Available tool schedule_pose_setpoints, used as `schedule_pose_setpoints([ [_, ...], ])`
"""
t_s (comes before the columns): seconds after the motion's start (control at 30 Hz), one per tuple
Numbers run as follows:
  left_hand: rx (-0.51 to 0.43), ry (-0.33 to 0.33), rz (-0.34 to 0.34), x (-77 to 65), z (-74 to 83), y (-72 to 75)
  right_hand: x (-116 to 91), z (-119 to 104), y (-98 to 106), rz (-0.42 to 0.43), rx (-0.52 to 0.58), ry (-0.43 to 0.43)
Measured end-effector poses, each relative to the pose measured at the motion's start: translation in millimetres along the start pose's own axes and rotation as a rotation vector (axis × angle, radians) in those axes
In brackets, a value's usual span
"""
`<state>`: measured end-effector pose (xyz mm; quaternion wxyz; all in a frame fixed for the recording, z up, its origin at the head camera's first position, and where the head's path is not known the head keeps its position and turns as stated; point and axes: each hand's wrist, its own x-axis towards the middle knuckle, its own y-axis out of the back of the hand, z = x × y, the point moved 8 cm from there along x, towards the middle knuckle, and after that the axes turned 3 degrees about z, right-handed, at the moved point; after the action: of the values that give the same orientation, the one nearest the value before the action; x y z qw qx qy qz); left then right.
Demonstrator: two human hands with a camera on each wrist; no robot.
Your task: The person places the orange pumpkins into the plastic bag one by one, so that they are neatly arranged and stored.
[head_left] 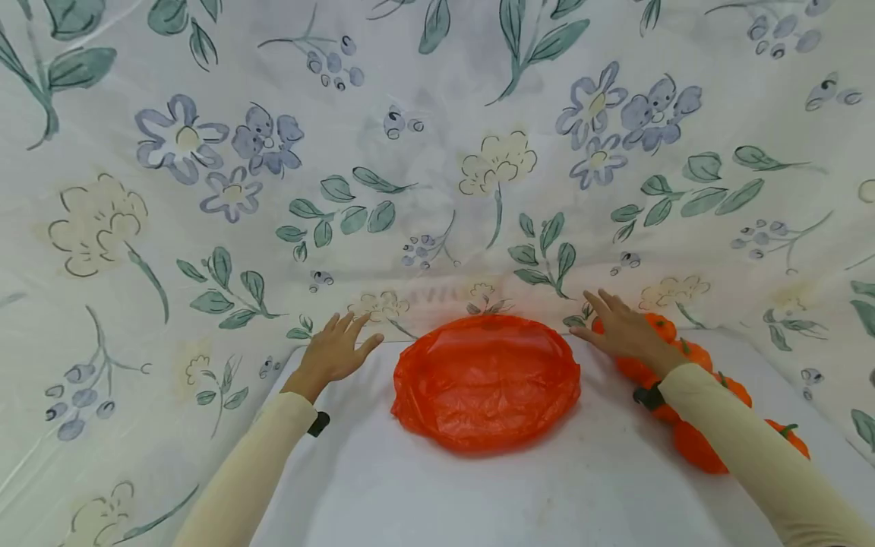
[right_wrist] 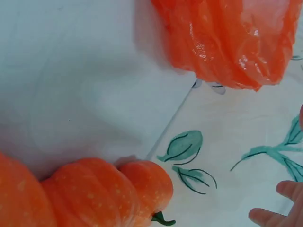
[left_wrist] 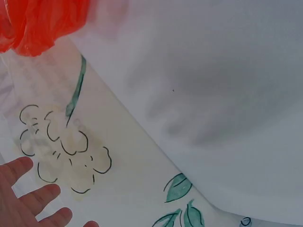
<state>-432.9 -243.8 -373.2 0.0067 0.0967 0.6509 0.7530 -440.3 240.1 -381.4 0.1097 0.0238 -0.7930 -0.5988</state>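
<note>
An orange-red plastic bag (head_left: pixel 485 387) sits on the white table, its mouth spread wide and its rim rolled into an oval. To its left my left hand (head_left: pixel 335 353) hovers with fingers spread, holding nothing. Over on the right, my right hand (head_left: pixel 625 330) is held out the same way, above several small orange pumpkins (head_left: pixel 700 448) with green stems. Both hands are apart from the bag. In the right wrist view, pumpkins (right_wrist: pixel 90 194) line the lower left, and only a few fingertips (right_wrist: pixel 267 217) show. The left wrist view catches part of the bag (left_wrist: pixel 42 23) and some fingers (left_wrist: pixel 40 198).
A white table (head_left: pixel 465 501) extends toward me. Behind it and along the sides hangs a pale cloth (head_left: pixel 424 99) printed with flowers and leaves. The pumpkins form a loose row along the table's right side, partly covered by my right arm (head_left: pixel 759 463).
</note>
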Motion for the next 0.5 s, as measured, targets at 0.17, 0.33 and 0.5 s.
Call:
schedule_pose_setpoints([
  [0.17,-0.028,-0.031,-0.005,-9.9,5.9,-6.3,-8.5,1.0,-2.8,-0.018,0.018,-0.007],
  [0.33,-0.095,-0.081,-0.026,-16.5,18.4,-11.1,-20.7,4.2,1.2,-0.039,0.036,-0.018],
  [0.5,-0.209,-0.162,-0.114,-27.1,36.8,-30.1,-39.8,8.4,13.7,-0.051,0.071,-0.046],
])
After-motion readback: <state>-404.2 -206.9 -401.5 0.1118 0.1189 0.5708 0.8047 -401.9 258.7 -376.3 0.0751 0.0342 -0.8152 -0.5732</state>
